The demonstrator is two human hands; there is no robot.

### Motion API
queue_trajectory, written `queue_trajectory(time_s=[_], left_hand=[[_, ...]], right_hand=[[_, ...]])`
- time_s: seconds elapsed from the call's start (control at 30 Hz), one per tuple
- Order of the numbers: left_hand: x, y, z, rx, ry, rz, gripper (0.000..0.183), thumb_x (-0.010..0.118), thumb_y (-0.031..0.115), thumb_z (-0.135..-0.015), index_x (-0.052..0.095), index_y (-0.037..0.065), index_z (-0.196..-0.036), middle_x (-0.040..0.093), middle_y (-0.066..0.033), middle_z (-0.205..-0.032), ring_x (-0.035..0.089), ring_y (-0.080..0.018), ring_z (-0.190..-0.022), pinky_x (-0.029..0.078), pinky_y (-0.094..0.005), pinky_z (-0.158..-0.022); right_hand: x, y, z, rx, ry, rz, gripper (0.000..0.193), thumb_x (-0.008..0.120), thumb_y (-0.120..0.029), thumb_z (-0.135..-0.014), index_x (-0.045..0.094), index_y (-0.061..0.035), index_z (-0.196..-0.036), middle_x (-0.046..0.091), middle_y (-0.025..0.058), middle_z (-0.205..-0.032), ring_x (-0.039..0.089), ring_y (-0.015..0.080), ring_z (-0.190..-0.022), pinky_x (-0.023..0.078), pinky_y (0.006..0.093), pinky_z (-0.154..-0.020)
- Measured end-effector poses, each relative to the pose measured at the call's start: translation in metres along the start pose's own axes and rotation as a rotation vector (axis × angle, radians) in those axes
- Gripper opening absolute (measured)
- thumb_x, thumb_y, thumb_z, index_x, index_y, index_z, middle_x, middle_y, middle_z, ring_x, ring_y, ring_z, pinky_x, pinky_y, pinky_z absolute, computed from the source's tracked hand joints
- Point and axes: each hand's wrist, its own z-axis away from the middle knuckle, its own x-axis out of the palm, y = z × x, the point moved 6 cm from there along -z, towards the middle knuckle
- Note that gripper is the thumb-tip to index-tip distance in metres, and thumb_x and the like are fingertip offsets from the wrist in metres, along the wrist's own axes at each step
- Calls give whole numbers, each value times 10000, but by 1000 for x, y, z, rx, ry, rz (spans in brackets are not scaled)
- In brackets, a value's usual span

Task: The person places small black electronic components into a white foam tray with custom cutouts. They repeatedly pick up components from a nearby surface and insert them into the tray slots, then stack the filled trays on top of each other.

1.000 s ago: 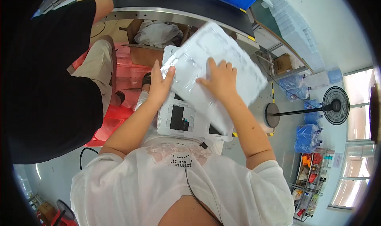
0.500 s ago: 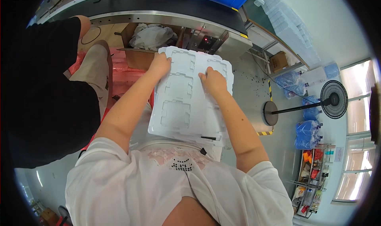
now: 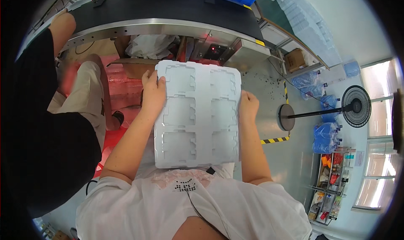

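A white moulded plastic tray (image 3: 203, 113) with several shallow recesses lies in front of my body, its near edge close to my shirt. My left hand (image 3: 153, 92) is closed on its left edge, near the far corner, with the thumb over the rim. On the opposite side my right hand (image 3: 249, 105) grips the right edge, fingers curled. Whether more trays are stacked under this one cannot be made out.
Beyond the tray runs a black conveyor belt (image 3: 168, 10) with a metal side. Under it sits a cardboard box (image 3: 136, 68) holding plastic bags. A co-worker in a black top (image 3: 38, 113) is close at left. A standing fan (image 3: 355, 105) is at right.
Both hands have moved from the tray's far part to its side edges. The tray has straightened and come nearer. The co-worker's arm has shifted left.
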Motion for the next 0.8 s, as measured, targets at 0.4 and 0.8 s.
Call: queue_trajectory(time_s=[0.4, 0.8], left_hand=[[-34, 12, -38, 200, 92, -173, 545, 604, 168, -861, 409, -34, -1328, 457, -221, -1288, 456, -328, -1190, 345, -383, -1018], [121, 154, -278, 282, 256, -1014, 548, 591, 495, -843, 638, -19, -1026, 572, -151, -1112, 566, -291, -997, 471, -444, -728]], right_hand=[[-39, -148, -93, -343, -235, 33, 301, 619, -248, -859, 663, 35, -953, 650, 116, -744, 606, 178, -648, 468, 305, -626], [95, -182, -281, 7, 185, 741, 458, 544, -382, -865, 621, -22, -1138, 550, 230, -1208, 514, 367, -1157, 437, 468, -912]])
